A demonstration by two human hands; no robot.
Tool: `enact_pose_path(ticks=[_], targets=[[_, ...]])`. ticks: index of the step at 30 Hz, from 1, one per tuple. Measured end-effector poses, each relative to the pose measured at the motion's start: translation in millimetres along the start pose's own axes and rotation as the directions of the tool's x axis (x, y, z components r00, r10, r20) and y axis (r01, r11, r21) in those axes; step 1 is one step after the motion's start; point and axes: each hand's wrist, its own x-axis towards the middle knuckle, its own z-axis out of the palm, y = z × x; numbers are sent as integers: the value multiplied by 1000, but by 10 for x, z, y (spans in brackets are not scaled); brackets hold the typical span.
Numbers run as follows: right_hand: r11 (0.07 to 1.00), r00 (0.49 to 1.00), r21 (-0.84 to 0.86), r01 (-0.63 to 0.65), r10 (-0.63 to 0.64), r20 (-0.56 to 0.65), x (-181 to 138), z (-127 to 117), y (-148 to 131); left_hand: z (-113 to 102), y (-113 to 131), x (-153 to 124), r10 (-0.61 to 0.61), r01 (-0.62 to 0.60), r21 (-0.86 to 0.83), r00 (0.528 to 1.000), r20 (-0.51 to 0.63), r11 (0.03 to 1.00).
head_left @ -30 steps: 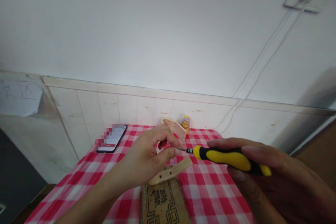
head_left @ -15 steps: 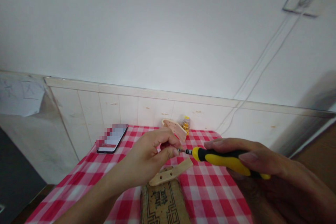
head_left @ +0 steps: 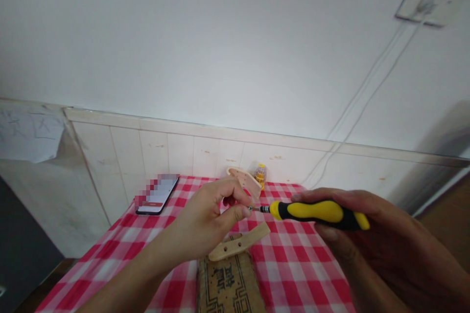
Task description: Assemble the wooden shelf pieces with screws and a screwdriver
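My left hand (head_left: 213, 217) pinches a small metal screw (head_left: 250, 208) between thumb and index finger. The shaft tip of a yellow and black screwdriver (head_left: 317, 211) meets this screw from the right. Around the handle, fingers on top and thumb below, is my right hand (head_left: 389, 234). Below the left hand, a curved wooden piece (head_left: 250, 241) with two holes showing lies across a printed brown cardboard box (head_left: 229, 283). Its left part is partly covered by my left hand.
A second wooden piece with holes (head_left: 245, 181) and a clear bottle with a yellow cap (head_left: 261, 174) stand by the wall. A phone (head_left: 161, 198) lies at the left on the checked tablecloth (head_left: 293, 264). White cables (head_left: 367, 83) hang from a wall socket (head_left: 422, 5).
The screwdriver handle has turned about its length, and its rear end has risen slightly. My right thumb has slid down beneath the handle. My left hand stays almost still.
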Motion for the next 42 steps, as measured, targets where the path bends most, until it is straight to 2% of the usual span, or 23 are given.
enact_pose_path(ticks=[4, 7, 12, 15, 23, 27, 29, 32, 38, 40, 42], targets=[[996, 994, 77, 39, -47, 103, 60, -65, 27, -4, 10, 7, 41, -40, -17, 999, 36, 999], [997, 987, 69, 19, -30, 155, 102, -103, 60, -11, 20, 12, 49, -47, -33, 998, 49, 998], [998, 994, 17, 65, -66, 89, 76, -62, 49, -17, 17, 6, 3, -2, -21, 1000, 21, 1000], [999, 999, -23, 35, -35, 35, 42, -14, 2, -15, 8, -4, 1, -1, -20, 1000, -1, 1000], [999, 999, 9, 40, -40, 30, 23, -38, 28, -27, 25, 0, 32, -31, -26, 999, 17, 999], [996, 983, 80, 50, -63, 171, 88, -113, 61, -32, 17, 2, 31, -31, -32, 999, 14, 999], [995, 978, 87, 57, -73, 194, 111, -117, 58, -32, 15, 2, 38, -38, -42, 999, 13, 998], [997, 992, 51, 64, -69, 102, 93, -66, 31, -30, 21, 2, 41, -41, -46, 999, 15, 998], [997, 999, -82, -12, 9, -37, 5, 35, -26, -23, 8, -2, -11, 11, 13, 1000, 3, 1000], [994, 999, -113, 4, -10, -49, 32, 35, 5, -7, -25, 3, -59, 59, 31, 998, 15, 998], [986, 999, -163, 28, -30, -12, 97, 40, 84, 22, -88, 11, -144, 141, 49, 988, 56, 989]])
